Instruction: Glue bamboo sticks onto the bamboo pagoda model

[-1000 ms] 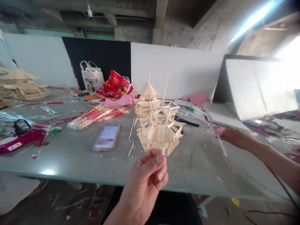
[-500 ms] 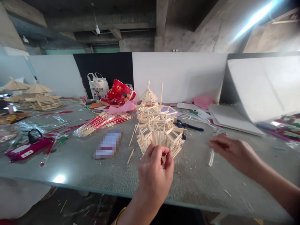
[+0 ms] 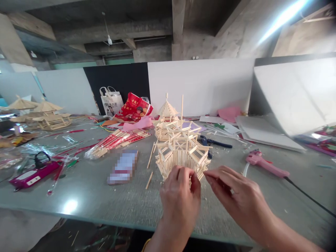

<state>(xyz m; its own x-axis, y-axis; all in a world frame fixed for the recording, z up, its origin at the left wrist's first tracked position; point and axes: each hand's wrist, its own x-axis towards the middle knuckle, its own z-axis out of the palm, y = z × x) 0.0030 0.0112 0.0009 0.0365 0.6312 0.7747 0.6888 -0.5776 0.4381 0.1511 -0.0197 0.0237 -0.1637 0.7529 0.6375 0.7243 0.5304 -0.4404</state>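
A wooden-stick pavilion model (image 3: 181, 154) stands in the middle of the table, with an open front and a fence of upright sticks inside. My left hand (image 3: 180, 196) is at its near edge, thumb and fingers curled into a pinch; whatever lies between them is hidden behind the hand. From the right, my right hand (image 3: 236, 196) reaches to the model's front right corner. Its thumb and fingertips are pressed together there, and anything in them is too small to name. A pink glue gun (image 3: 267, 166) lies right of that hand, its cord trailing off.
Black-handled pliers (image 3: 217, 142) lie behind the model on the right. Left of it are a phone (image 3: 123, 167), loose sticks (image 3: 149, 180) and bagged sticks (image 3: 115, 141). A magenta power strip (image 3: 34, 175) sits far left, near finished pavilion models (image 3: 51, 115). White boards (image 3: 267, 133) lie back right.
My right hand has moved left from the glue gun to the model's front right corner, leaving the glue gun on the table. My left hand stays at the model's front. The view has shifted slightly.
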